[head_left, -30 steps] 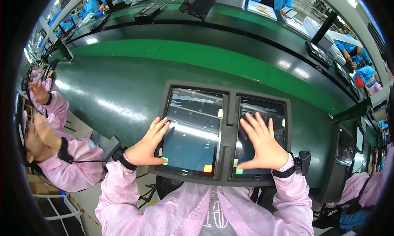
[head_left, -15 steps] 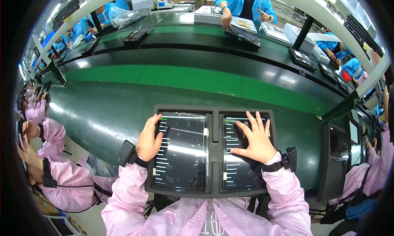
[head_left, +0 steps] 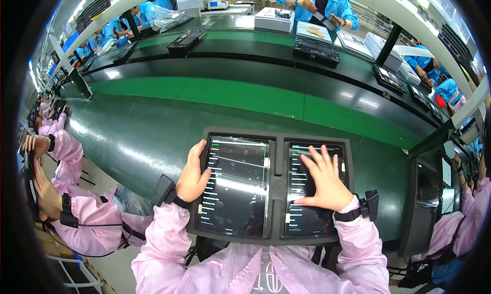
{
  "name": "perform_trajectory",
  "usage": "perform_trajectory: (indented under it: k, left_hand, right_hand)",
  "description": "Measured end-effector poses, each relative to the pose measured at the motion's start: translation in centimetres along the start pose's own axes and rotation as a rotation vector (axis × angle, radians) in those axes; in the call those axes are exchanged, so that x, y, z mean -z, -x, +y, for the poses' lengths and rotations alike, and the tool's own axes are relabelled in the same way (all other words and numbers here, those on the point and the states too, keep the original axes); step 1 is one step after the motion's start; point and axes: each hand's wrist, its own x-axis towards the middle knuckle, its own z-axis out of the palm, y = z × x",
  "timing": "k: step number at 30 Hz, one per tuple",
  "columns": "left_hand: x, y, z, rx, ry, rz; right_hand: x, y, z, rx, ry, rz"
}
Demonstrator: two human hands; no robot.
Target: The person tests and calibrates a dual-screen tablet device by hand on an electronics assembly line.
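Two tablets lie side by side in a dark foam tray close in front of me. The left tablet and the right tablet both show a dark screen with a column of short text lines. My left hand rests at the left edge of the tray and left tablet, thumb apart from the fingers, holding nothing. Over the right tablet, my right hand is spread with its fingers apart and covers part of the screen. Whether its fingertips touch the glass, I cannot tell.
Beyond the green bench, a raised line carries dark trays with devices, one being a tray before a co-worker in blue. At my left sits a person in pink. A dark upright tray stands to the right.
My right hand has shifted slightly nearer to me over the right tablet. The co-worker opposite has let go of the dark tray and holds a flat thing. The whole view has shifted slightly.
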Motion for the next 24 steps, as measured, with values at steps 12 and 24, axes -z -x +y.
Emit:
perform_trajectory:
  k: [12,24]
  left_hand:
    - [3.7,5.0,1.8,0.008,0.038,-0.509]
    - [2.0,2.0,0.7,0.005,-0.128,-0.182]
  right_hand:
    - [-0.9,0.7,-2.2,0.207,0.023,-0.267]
    - [-0.1,0.0,0.6,-0.094,0.08,0.046]
